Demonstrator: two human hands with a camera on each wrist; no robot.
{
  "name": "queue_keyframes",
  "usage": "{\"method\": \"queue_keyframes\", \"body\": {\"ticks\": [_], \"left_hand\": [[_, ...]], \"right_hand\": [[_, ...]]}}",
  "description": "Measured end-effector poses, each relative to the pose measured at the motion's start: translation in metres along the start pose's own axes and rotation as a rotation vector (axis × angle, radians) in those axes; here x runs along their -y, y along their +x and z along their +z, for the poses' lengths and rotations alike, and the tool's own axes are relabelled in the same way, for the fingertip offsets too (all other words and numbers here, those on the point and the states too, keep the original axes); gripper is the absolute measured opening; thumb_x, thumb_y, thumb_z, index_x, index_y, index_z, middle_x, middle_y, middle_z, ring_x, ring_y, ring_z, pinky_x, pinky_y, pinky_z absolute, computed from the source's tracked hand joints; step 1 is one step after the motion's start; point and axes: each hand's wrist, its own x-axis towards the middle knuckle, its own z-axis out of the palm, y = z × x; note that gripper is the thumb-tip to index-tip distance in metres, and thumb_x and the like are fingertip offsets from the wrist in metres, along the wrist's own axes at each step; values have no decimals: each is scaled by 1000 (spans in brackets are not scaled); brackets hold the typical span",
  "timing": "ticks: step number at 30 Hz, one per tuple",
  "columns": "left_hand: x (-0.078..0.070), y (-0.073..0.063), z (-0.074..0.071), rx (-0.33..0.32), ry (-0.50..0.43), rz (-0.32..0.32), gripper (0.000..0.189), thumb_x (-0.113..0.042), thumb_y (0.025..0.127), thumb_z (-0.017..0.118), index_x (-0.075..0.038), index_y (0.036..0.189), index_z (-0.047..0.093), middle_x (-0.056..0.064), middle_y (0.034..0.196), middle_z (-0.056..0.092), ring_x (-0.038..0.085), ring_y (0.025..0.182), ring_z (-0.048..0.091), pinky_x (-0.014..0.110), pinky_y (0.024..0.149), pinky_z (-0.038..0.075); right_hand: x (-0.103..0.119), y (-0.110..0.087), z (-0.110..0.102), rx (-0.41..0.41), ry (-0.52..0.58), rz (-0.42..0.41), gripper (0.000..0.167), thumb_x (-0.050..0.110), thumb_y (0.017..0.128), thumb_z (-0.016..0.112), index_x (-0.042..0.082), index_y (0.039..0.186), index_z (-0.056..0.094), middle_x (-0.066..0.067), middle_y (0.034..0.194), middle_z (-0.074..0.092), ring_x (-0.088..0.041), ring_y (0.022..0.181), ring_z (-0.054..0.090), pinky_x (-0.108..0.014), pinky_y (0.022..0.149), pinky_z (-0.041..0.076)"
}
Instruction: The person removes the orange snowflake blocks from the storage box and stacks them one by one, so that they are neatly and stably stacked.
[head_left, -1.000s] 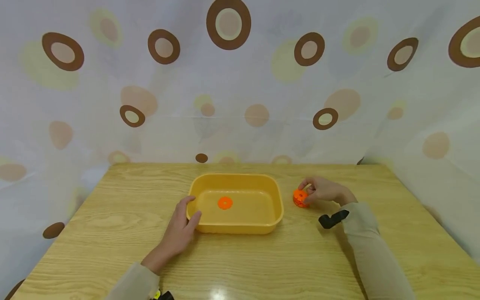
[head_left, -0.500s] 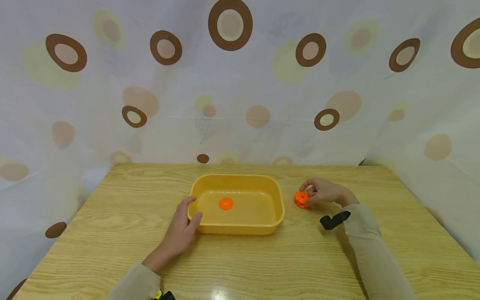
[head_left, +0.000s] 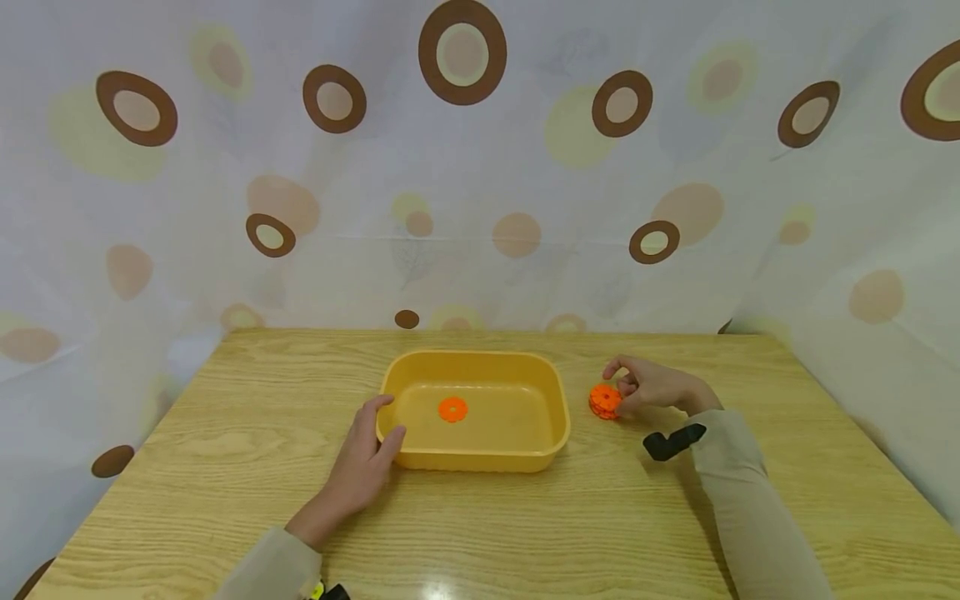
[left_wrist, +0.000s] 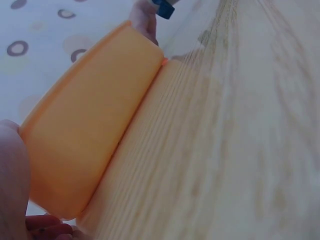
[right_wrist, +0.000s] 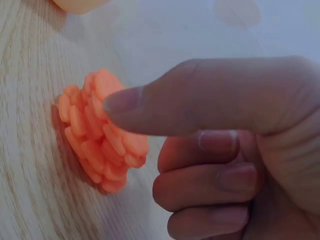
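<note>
A yellow plastic tray (head_left: pixel 480 460) stands on the table, one orange flower-shaped disc (head_left: pixel 453 409) lying flat inside it. My left hand (head_left: pixel 358 467) holds the tray's left end, thumb and index finger over the rim. In the left wrist view, curled fingers (left_wrist: pixel 50 227) show low beside the tray's wall (left_wrist: pixel 95 110). Right of the tray is a small stack of similar orange discs (right_wrist: pixel 95 130), slightly uneven. My right hand (head_left: pixel 651 387) is at this stack: the thumb (right_wrist: pixel 125 102) overlaps the top disc, the index finger appears raised off it, and the other fingers are curled.
The wood-grain table (head_left: pixel 480 533) reaches back to a hanging cloth (head_left: pixel 465 283) patterned with brown rings and dots. This cloth also encloses both sides. A black wrist-worn device (head_left: pixel 673 442) sticks out from the right sleeve.
My right index finger has lifted slightly from the stack's top. The left hand, the tray and the disc inside stay put; the head view shifts a little.
</note>
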Motion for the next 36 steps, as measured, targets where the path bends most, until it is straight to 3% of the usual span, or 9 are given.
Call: {"method": "queue_keyframes", "body": {"ticks": [4,10,16,24,30,36], "left_hand": [[0,0,0,-2,2,0,46,-23,101,47,0,139,34,27,141,37,39,125,42,58,106,31],[1,-1,0,-8,1,3,46,-24,101,47,-1,139,34,27,141,38,38,122,43,57,105,33],[3,-1,-1,-11,-3,3,47,-24,101,47,0,140,33,27,141,38,39,125,42,58,106,32],[1,3,3,0,-11,21,46,-22,101,48,0,139,34,28,142,37,43,134,35,60,109,27],[0,3,4,-11,4,17,46,-24,101,48,-2,139,35,27,141,39,42,133,37,59,108,29],[0,0,1,-27,10,7,45,-22,101,49,-2,138,36,28,140,39,42,132,38,59,108,29]], "right_hand": [[2,2,2,-46,-29,-25,39,-3,85,60,-12,115,37,3,66,26,-8,56,24,-23,56,27],[9,8,4,-155,-31,-16,32,13,93,62,-8,108,43,4,61,30,-6,52,27,-23,52,26],[17,14,9,-226,-25,-57,31,15,96,59,-6,115,46,3,58,34,-8,49,28,-23,49,27],[21,13,17,-244,-5,-82,32,13,97,56,-7,122,48,0,59,40,-9,51,32,-24,51,31],[33,16,23,-243,6,-139,29,13,98,55,-4,121,51,-9,63,45,-19,56,40,-28,64,41],[50,25,32,-229,6,-142,36,16,98,55,-3,128,45,0,66,43,-8,53,32,-24,52,31]]}}
